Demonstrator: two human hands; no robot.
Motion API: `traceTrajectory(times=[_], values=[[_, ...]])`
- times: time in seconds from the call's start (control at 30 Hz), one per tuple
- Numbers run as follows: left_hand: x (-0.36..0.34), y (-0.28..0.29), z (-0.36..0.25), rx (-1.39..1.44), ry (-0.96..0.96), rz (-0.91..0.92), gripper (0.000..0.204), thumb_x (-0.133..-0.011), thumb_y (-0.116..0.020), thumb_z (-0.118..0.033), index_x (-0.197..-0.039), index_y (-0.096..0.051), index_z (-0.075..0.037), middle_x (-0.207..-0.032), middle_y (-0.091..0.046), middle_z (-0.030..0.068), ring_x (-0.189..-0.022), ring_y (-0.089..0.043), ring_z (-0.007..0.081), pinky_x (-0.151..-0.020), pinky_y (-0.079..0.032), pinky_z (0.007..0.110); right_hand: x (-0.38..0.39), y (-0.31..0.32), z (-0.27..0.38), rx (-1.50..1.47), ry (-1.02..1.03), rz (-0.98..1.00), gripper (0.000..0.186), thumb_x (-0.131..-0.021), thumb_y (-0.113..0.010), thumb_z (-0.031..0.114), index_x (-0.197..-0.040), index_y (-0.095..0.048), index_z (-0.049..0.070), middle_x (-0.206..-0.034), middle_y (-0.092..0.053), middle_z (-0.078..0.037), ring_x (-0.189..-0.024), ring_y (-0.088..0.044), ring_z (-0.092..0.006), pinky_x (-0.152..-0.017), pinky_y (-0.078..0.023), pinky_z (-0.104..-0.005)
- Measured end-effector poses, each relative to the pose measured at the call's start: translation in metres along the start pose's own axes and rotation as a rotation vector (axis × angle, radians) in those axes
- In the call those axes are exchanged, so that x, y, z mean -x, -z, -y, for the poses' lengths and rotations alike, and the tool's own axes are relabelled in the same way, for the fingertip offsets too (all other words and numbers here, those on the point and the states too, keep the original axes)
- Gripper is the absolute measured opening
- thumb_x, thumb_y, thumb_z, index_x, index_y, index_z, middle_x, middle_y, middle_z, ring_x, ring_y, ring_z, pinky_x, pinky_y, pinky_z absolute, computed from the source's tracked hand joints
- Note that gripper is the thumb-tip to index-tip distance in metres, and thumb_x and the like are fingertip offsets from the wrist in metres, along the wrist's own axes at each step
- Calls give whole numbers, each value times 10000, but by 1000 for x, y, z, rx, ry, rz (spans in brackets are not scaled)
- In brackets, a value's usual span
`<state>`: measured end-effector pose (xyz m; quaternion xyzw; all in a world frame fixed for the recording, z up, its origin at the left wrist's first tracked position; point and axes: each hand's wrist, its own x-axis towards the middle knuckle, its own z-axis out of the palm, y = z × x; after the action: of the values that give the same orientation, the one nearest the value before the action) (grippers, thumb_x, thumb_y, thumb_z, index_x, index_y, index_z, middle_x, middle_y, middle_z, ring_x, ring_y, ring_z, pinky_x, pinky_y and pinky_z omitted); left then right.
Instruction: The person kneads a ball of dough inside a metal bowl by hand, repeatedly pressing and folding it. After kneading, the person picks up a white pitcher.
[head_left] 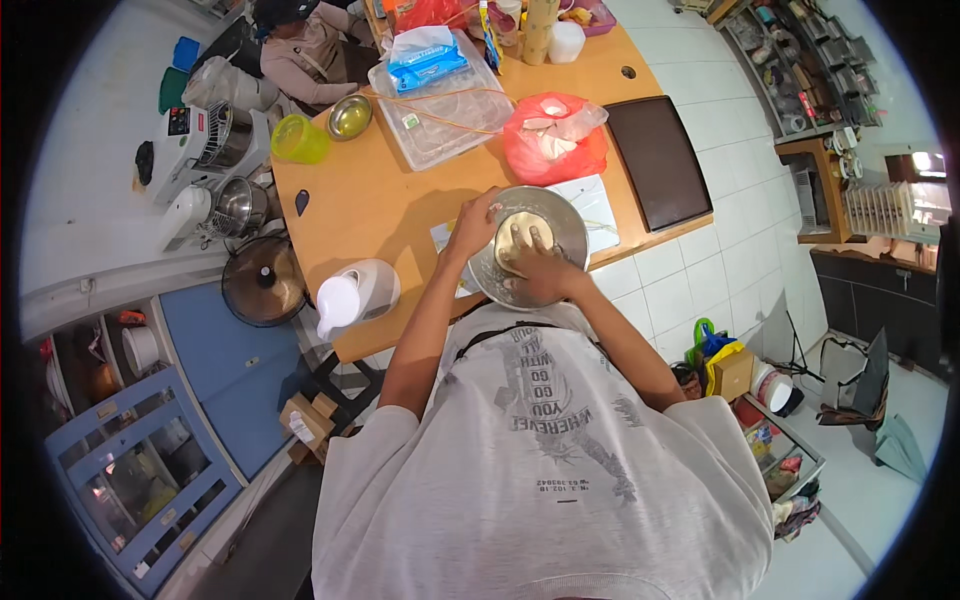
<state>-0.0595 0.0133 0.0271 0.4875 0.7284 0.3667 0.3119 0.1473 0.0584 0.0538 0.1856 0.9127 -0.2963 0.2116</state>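
Observation:
My left hand point(476, 222) has its fingers closed on the left rim of a metal bowl point(567, 215), which has pale residue on its inside. My right hand point(535, 265) lies over a pale lump of dough point(521, 224) inside the bowl, fingers spread and touching it, partly hiding it. The bowl stands at the near edge of the wooden table point(345, 240), over a white flat item point(600, 210) whose kind I cannot tell. A red plastic bag point(530, 150) with white contents sits just beyond the bowl.
A white pitcher point(345, 298) stands at the near left corner, a dark tray point(655, 160) at the right. Behind are a yellow-green cup point(298, 140), a small bowl point(350, 117) and a clear lidded box point(430, 135). A co-worker point(305, 60) sits at the far left. Mixers point(190, 150) stand beside the table.

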Motion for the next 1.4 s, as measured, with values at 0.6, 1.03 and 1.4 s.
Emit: traceTrajectory(times=[0.6, 1.03, 1.4], values=[[1, 0, -5, 12, 25, 3, 503, -879, -557, 63, -1365, -629, -42, -1017, -692, 346, -960, -693, 506, -830, -529, 524, -24, 13, -17, -183, -73, 98, 619, -1025, -569, 480, -1561, -514, 174, -1682, -352, -201, -1584, -248, -464, -1214, -283, -716], [2, 1, -11, -49, 19, 13, 419, -968, -584, 14, -1385, -611, -23, -1094, -698, 336, -1047, -699, 497, -865, -532, 516, -10, 19, 9, -12, -108, 154, 596, -1005, -622, 447, -1530, -539, 177, -1747, -257, -139, -1624, -174, -413, -1243, -218, -722], [5, -11, 11, -12, -33, -89, 531, -881, -524, 101, -1397, -603, 2, -972, -665, 360, -880, -699, 480, -795, -535, 505, 2, -11, 18, 154, -61, -181, 553, -1021, -567, 432, -1501, -575, 158, -1738, -276, -168, -1624, -216, -356, -1248, -226, -702]])
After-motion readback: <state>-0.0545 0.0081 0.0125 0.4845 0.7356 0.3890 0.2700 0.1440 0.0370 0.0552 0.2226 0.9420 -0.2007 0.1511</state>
